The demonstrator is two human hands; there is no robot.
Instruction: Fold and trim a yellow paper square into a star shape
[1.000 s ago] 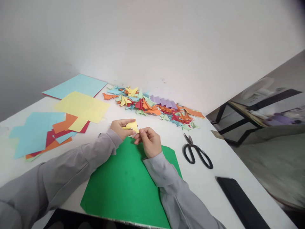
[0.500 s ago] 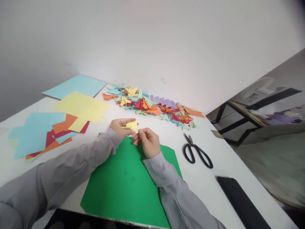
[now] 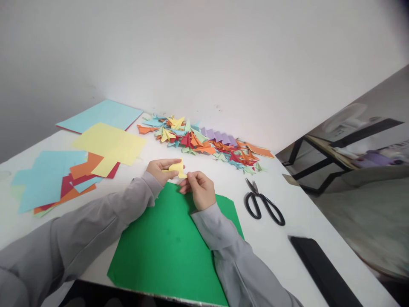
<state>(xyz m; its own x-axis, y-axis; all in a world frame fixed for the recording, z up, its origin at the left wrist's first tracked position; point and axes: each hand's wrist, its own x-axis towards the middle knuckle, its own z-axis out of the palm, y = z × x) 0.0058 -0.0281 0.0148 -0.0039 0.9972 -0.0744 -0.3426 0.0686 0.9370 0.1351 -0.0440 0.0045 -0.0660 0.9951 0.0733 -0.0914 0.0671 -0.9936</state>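
Observation:
A small folded piece of yellow paper (image 3: 177,169) is held up just beyond the far edge of a green board (image 3: 172,243). My left hand (image 3: 159,169) pinches it from the left, fingers behind and thumb in front. On the other side, my right hand (image 3: 201,187) has its thumb and forefinger closed on the paper's lower right corner. Behind my hands lies a long heap of small folded paper planes (image 3: 191,138) in several colours. To the right of the board rest black-handled scissors (image 3: 262,200), their blades slightly apart.
Loose yellow sheets (image 3: 110,143), light blue sheets (image 3: 53,172) and red and orange scraps lie at the left. A blue stack of paper (image 3: 105,114) sits in the far left corner. A black flat object (image 3: 322,268) lies near the table's right edge.
My right hand has shifted very slightly, and the paper's lower right corner now looks drawn out to a narrow strip. My left hand keeps its place.

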